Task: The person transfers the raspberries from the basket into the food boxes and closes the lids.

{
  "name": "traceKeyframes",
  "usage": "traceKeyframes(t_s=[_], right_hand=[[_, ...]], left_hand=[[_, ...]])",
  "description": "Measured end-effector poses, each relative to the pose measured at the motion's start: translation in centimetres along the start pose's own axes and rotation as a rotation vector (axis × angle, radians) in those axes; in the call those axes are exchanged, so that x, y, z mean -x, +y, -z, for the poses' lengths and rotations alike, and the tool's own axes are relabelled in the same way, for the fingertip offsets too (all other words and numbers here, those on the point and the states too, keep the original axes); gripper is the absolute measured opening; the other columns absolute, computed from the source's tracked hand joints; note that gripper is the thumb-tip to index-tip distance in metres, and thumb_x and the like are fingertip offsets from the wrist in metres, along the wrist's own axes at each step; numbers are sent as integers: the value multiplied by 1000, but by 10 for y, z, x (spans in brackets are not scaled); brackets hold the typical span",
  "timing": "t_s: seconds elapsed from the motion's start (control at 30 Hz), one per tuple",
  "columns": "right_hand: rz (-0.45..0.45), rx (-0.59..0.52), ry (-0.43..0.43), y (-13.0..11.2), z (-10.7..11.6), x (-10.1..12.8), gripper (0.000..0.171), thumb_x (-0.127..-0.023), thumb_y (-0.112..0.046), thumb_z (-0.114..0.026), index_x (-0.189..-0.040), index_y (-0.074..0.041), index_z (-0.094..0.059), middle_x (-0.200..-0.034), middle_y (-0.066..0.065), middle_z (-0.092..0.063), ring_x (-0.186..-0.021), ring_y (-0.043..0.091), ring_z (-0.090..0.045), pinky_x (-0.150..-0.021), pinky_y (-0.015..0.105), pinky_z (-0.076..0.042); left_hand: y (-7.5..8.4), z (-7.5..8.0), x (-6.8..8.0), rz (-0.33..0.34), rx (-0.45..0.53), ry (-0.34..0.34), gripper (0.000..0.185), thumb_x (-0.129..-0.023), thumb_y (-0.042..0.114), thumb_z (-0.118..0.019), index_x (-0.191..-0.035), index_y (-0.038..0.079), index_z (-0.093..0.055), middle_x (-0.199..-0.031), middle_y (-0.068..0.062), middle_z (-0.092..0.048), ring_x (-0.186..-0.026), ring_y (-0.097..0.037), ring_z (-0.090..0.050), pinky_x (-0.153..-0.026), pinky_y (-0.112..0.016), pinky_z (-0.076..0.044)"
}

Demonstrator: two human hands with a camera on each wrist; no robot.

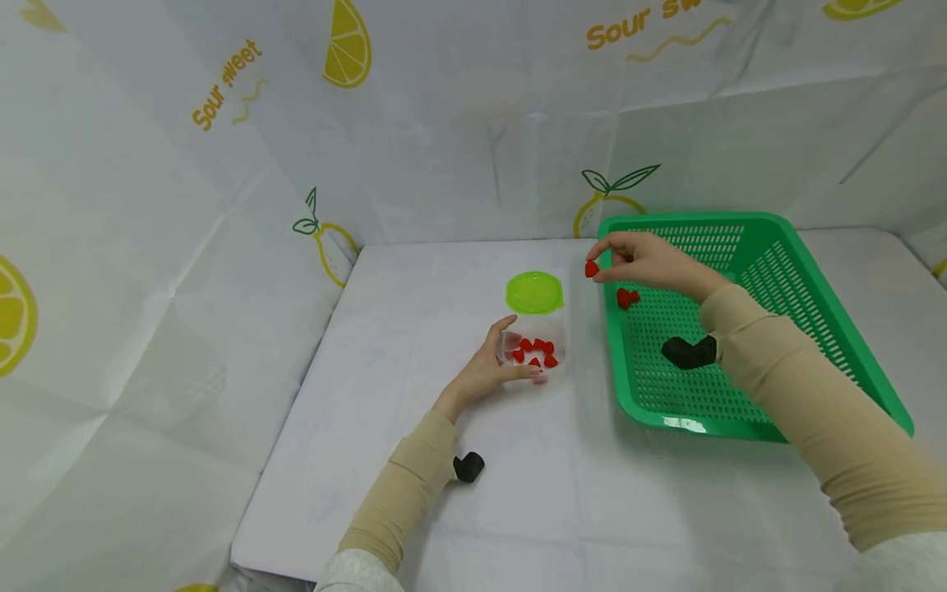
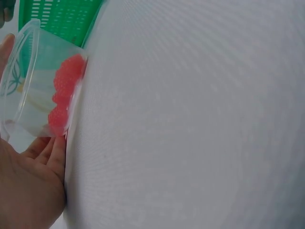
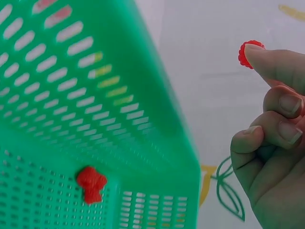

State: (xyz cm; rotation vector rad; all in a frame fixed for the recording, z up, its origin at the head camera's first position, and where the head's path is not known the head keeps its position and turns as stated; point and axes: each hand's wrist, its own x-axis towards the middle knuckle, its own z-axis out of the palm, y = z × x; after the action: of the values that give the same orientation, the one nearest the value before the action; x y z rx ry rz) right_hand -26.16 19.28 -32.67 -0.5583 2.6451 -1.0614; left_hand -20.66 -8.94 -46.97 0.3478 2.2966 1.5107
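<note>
A red raspberry-shaped piece (image 1: pixel 591 269) sits at the tips of the right hand (image 1: pixel 645 260), pinched between thumb and index finger, its edge showing past the thumb in the right wrist view. It is held just outside the left rim of the green basket (image 1: pixel 627 399), where more red pieces (image 1: pixel 627 298) lie. The left hand (image 1: pixel 479 376) grips the clear tub (image 2: pixel 44 64), fingers around its wall; raspberry-shaped pieces (image 1: pixel 538 345) rest on the tub's bottom. The lime-green lid (image 1: pixel 534 293) lies just beyond it on the surface (image 1: pixel 518 493).
</note>
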Motion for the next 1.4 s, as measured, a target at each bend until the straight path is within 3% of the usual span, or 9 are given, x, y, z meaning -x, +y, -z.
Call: traceKeyframes(t_s=[0.4,0.8,1.4], right_hand=[[74,-15,-156,-25,-30,-17,27,-86,-23,-66,-112,-18,-61,-67,3,-44,-56,14,-38,-50,25,-33],[125,0,-330,-31,-56,-31,28,-87,-19,-64,-114,-13,-62,-65,0,-45,-62,18,-44,-59,27,-39],[109,12,-424,-31,-66,-42,29,-87,-15,-63,-115,-8,-61,-66,0,-45,-64,18,-44,-60,26,-37]], left_hand=[[1,1,0,10,21,-6,85,-75,43,-75,-138,50,-17,-138,6,-40,-128,-16,-37,-103,-47,-38],[-1,0,2,41,31,-3,87,-72,50,-75,-136,54,-15,-140,11,-38,-126,-16,-38,-99,-45,-39],[0,0,1,6,41,-5,87,-73,47,-75,-137,51,-17,-135,10,-41,-123,-12,-40,-95,-41,-42]])
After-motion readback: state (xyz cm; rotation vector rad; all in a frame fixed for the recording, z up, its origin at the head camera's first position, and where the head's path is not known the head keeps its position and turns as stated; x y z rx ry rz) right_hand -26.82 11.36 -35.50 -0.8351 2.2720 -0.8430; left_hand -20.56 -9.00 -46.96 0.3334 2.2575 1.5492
